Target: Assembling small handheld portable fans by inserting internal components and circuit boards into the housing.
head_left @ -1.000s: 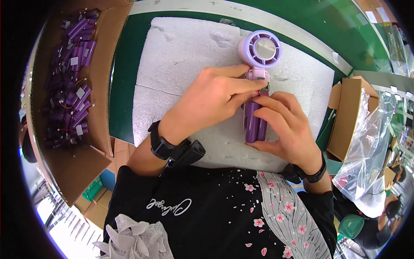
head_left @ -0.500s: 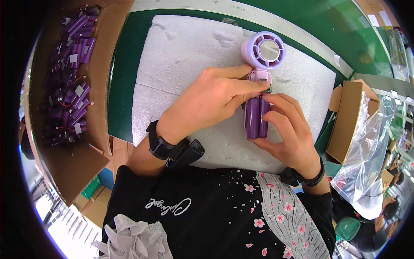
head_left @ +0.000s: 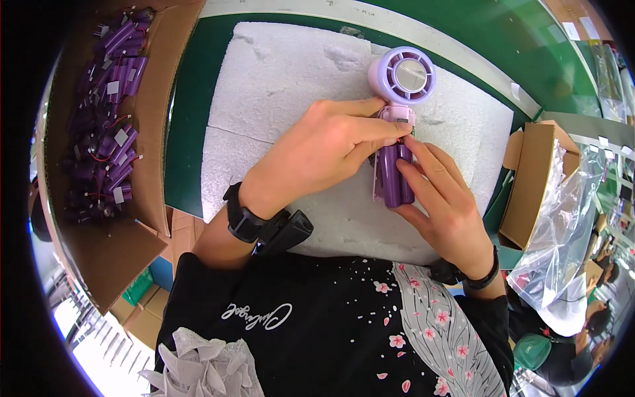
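A lilac handheld fan (head_left: 402,74) lies on a white foam pad, its round head pointing away from me and its handle opened up. Two purple battery cells (head_left: 391,180), side by side, lie along the handle. My left hand (head_left: 316,151) reaches in from the left, with thumb and fingers closed on the upper handle just below the fan head. Around the right side and lower end of the batteries curl the fingers of my right hand (head_left: 444,202). Its fingertips meet the left hand's near the top of the cells, where they hide the wiring and most of the small green board.
On the left, a cardboard box (head_left: 153,126) holds many purple battery packs (head_left: 119,155) with wires. The foam pad (head_left: 278,86) rests on a green table. At the right stand a smaller carton (head_left: 529,185) and clear plastic bags (head_left: 562,238). Other people are at the far right.
The batteries have swung slightly at their lower end toward the right and up. My right fingers have shifted up closer to my left fingertips. The fan has moved a little left.
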Motion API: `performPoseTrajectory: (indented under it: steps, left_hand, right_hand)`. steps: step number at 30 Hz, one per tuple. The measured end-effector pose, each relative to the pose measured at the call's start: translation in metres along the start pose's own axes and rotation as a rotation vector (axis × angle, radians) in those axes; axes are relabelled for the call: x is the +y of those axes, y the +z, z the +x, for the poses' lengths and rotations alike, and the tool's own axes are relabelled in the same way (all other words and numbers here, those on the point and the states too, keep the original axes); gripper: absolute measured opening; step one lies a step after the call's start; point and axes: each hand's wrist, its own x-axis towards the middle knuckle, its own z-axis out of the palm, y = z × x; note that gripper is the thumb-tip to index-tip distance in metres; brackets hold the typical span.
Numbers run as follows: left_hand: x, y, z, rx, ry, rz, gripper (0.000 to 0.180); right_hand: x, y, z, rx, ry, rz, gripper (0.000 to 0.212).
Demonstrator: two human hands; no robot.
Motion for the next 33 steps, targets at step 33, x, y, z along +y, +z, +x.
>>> performPoseTrajectory:
  steps: [33]
  left_hand:
    - [-0.005, 0.005, -0.002, -0.044, -0.183, -0.208, 0.051]
  right_hand:
    - [0.006, 0.013, 0.011, 0.098, 0.275, 0.187, 0.061]
